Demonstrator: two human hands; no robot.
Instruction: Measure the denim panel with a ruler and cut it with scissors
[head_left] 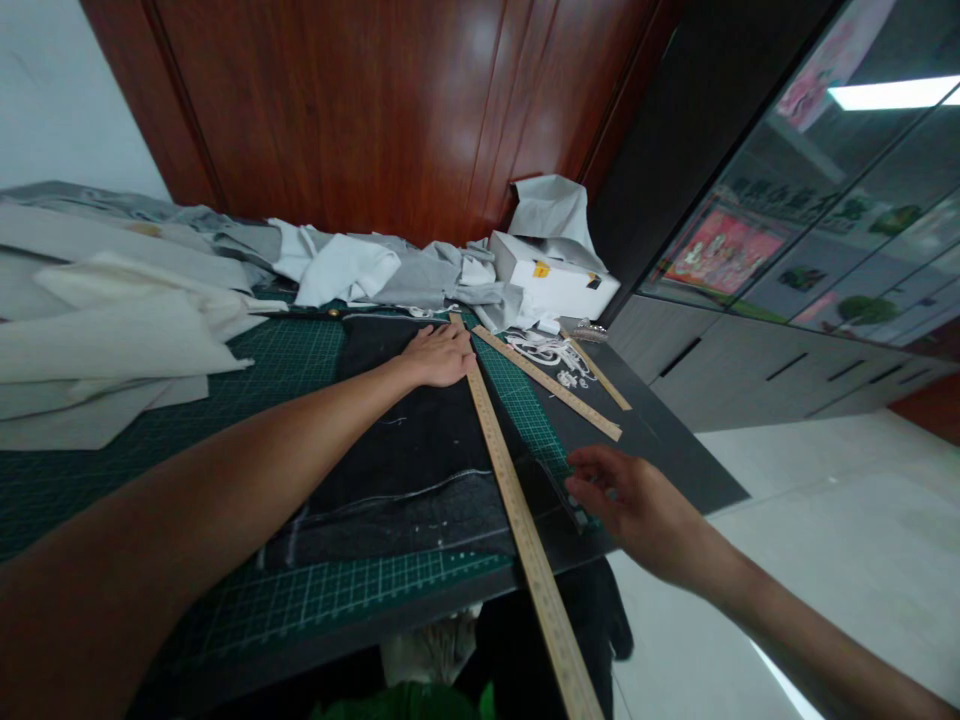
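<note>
My left hand [439, 355] lies flat with its fingers stretched over the far part of a long wooden ruler [510, 490] and the black cloth [427, 430] beneath it. The ruler runs across the cloth toward me, its near end sticking out past the table edge. Pale lines and a light seam cross the dark cloth. To the right of the ruler, my right hand [637, 505] hovers near the cloth's right edge, fingers curled. A small pale bit shows between its fingers, too small to name.
A green cutting mat [300, 350] covers much of the table. Pale fabric pieces [127, 320] are heaped at the left and back. Two shorter wooden rulers [555, 385], white cord [536, 348] and a white box [551, 275] are at the far right. A cabinet [720, 355] stands beyond.
</note>
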